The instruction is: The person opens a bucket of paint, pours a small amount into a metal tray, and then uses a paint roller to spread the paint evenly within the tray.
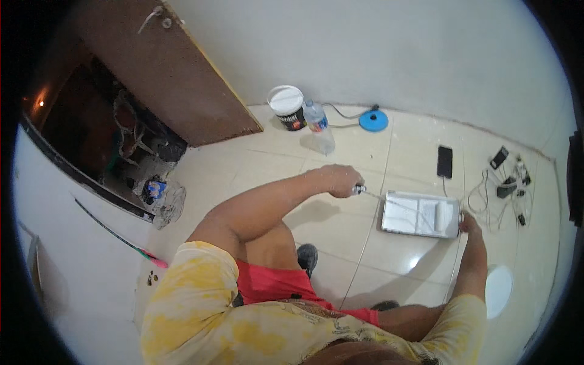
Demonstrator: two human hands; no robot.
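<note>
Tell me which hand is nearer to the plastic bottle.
Left. The left hand is on the person's side of the plastic bottle, gripping a handle; the right hand is much farther off to the right, at the right end of the white tray.

paint tray [403,220]: rectangular, whitened inside, flat on tiled floor [413,161]. paint roller [448,216]: white sleeve near tray's right edge, rod crossing left edge.

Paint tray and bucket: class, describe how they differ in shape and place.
The tray is shallow and rectangular; the bucket is taller and rounded. The tray is at the right hand; the bucket stands near the wall, beside a clear bottle. Both show white surfaces.
</note>
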